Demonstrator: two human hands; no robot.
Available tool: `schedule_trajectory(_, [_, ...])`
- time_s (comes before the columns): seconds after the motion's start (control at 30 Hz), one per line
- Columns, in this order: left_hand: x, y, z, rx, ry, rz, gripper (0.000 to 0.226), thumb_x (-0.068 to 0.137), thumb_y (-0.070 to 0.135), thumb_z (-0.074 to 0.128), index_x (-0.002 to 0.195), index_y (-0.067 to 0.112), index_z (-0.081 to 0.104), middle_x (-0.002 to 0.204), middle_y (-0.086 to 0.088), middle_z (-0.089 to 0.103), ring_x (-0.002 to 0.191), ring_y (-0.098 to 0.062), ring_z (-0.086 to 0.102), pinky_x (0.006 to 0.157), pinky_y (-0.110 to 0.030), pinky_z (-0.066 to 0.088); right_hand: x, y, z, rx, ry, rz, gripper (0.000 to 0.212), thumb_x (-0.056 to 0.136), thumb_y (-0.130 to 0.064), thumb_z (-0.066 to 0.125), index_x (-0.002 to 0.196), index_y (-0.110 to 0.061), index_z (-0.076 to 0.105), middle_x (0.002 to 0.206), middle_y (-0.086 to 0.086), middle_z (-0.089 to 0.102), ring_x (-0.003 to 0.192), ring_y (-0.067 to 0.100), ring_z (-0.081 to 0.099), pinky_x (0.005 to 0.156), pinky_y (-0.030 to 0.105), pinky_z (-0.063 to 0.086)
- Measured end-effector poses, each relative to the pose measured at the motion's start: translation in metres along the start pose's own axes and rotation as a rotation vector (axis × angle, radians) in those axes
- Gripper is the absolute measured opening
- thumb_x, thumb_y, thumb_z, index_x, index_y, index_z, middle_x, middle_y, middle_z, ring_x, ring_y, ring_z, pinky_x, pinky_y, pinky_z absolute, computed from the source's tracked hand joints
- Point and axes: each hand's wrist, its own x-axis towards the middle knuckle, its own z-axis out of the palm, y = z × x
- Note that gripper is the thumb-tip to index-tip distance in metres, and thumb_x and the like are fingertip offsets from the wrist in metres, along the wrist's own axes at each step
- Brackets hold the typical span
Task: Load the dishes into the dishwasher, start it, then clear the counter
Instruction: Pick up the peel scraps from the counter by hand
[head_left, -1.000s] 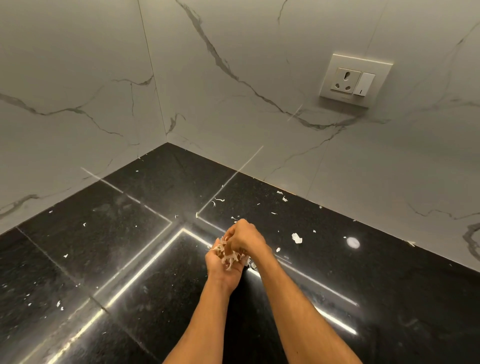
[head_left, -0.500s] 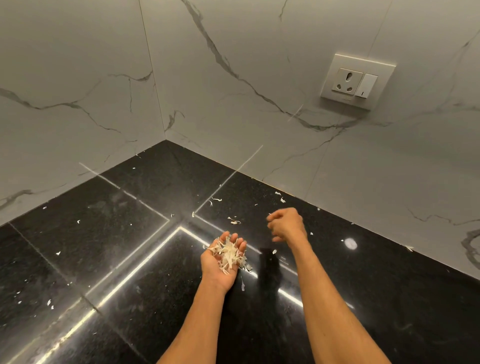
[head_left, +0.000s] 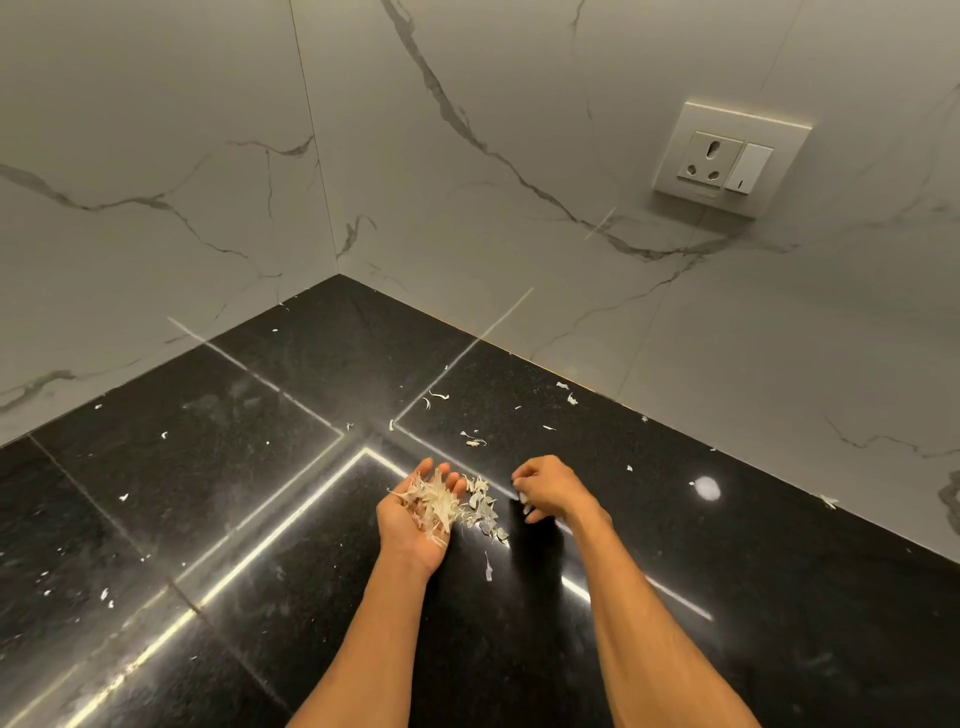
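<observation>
We see the counter (head_left: 208, 493) across the lower frame as black polished stone, glossy and finely speckled, mirroring bright light strips. The wall tiles (head_left: 467, 208) above look like white, grey-veined marble, smooth with a soft sheen. The socket plate (head_left: 727, 158), upper right, is smooth white plastic. The scraps (head_left: 434, 501) at centre look dry, thin and papery.

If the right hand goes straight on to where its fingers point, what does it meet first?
Probably the peel scraps heaped in the left hand; depth is unclear, so maybe the black counter first.
</observation>
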Motion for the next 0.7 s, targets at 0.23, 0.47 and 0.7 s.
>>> schedule_trajectory(0.23, [0.0,0.007,-0.01,-0.014,0.006,0.024,0.028,0.096,0.018,0.035,0.093,0.004,0.059,0.087,-0.017,0.059,0.076,-0.03,0.058,0.076,-0.043,0.049,-0.007,-0.02,0.041,-0.399,0.017,-0.245,0.05,0.085,-0.057,0.064,0.127,-0.032,0.055,0.125,-0.003,0.045,0.114,0.019,0.053,0.094,0.043,0.049])
schedule_trajectory(0.47, [-0.007,0.011,-0.017,-0.014,0.023,0.037,0.03,0.098,0.019,0.033,0.09,0.004,0.058,0.085,-0.018,0.057,0.076,-0.032,0.056,0.074,-0.045,0.049,-0.018,-0.017,0.041,-0.503,0.015,-0.291,0.012,0.086,-0.032,0.069,0.095,-0.025,0.069,0.1,-0.007,0.058,0.097,0.017,0.06,0.088,0.043,0.052])
schedule_trajectory(0.7, [-0.011,0.006,-0.022,-0.02,0.029,0.029,0.029,0.099,0.02,0.034,0.096,0.004,0.058,0.091,-0.019,0.059,0.083,-0.033,0.059,0.081,-0.046,0.05,-0.036,-0.011,0.033,-0.381,-0.253,-0.176,0.054,0.065,-0.016,0.091,0.108,-0.033,0.063,0.128,-0.004,0.032,0.11,0.026,0.051,0.077,0.035,0.059])
